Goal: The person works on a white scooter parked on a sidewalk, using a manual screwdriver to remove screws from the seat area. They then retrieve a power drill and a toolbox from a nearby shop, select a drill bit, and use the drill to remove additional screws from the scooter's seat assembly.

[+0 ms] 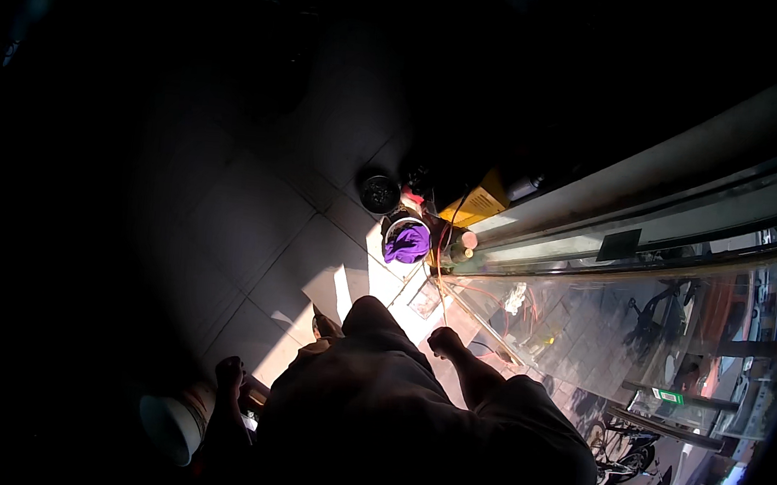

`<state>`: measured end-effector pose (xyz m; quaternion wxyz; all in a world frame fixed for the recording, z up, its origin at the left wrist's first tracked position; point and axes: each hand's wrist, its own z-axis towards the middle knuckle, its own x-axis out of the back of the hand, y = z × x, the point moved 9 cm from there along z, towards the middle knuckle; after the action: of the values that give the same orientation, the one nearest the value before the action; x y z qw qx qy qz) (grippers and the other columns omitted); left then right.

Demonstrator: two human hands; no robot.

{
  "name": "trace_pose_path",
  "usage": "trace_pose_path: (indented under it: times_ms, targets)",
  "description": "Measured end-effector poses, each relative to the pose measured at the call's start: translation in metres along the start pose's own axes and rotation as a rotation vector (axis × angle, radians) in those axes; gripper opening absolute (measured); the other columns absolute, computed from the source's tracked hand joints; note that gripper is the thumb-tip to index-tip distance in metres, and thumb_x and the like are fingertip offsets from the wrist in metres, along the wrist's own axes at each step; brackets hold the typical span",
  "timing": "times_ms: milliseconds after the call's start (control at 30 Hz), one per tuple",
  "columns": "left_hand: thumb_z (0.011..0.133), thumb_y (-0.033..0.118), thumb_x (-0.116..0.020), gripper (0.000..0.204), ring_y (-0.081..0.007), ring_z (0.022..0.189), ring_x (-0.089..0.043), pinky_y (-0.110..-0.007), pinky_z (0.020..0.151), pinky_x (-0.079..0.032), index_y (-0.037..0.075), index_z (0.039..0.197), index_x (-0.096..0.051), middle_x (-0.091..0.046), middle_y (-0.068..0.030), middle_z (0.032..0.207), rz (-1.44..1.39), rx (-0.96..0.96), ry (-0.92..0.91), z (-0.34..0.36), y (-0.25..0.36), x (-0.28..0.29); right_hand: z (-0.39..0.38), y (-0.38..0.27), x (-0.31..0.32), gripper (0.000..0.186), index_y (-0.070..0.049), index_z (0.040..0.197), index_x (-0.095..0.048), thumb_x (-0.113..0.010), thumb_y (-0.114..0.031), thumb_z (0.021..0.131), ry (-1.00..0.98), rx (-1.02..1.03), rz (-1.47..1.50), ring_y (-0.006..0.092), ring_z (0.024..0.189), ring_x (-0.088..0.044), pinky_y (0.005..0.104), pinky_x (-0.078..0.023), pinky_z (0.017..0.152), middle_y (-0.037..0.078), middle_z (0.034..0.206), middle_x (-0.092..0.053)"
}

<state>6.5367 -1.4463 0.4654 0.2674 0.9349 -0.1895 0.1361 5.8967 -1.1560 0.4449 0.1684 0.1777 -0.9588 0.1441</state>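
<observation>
Apparently between grasps, over tiled floor (246, 230), beside glass panel (575, 324); to lift anything, would need to bend and ready a hand. Note containers by size. At floor's shadowed lower-left part, see pale bucket (171, 427) just beside left hand (230, 372); cannot make out contents. Near floor's edge along glass panel, find yellow box (477, 202), interior hidden; near it, white-rimmed bucket (396, 222) with purple cloth (407, 244) heaped inside; just beside, round black tub (379, 194), contents too dark to read. Find right hand (444, 342) nearest glass panel, loosely curled in outline. For both hands, cannot tell whether pressed together or pinching something.
</observation>
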Motion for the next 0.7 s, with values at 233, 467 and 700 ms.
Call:
trace_pose_path:
  times_ms: [233,467,700]
  targets:
    - [0.104,0.032,-0.059,0.031,-0.0173,0.086,-0.068,-0.032,0.063,-0.049,0.007,0.120,-0.068,-0.071,-0.0034,0.106,0.116,-0.283,0.085,0.114,0.354,-0.005,0.044,-0.075,0.014,0.025,0.000,0.099,-0.074,-0.060,-0.021,0.094,-0.020,-0.182,0.317,0.0241,0.072,-0.077,0.0385,-0.063,0.059,0.015,0.084,-0.076]
    - [0.104,0.030,-0.066,0.032,-0.0220,0.083,-0.072,-0.035,0.062,-0.053,0.009,0.128,-0.068,-0.074,-0.0085,0.108,0.182,-0.351,-0.030,0.144,0.523,-0.129,0.198,-0.242,0.184,0.023,-0.005,0.077,-0.073,-0.058,-0.018,0.089,0.029,0.044,0.144,0.0235,0.063,-0.073,0.0393,-0.057,0.051,0.016,0.080,-0.076]
    - [0.104,0.035,-0.068,0.051,-0.0261,0.077,-0.068,-0.040,0.063,-0.056,-0.003,0.137,-0.060,-0.073,-0.0141,0.111,0.619,-0.648,-0.307,0.281,0.657,-0.230,0.249,-0.394,0.477,0.011,-0.008,0.099,-0.073,-0.073,-0.014,0.090,0.962,0.653,0.326,0.0257,0.092,-0.071,0.0372,-0.057,0.079,0.011,0.094,-0.072]
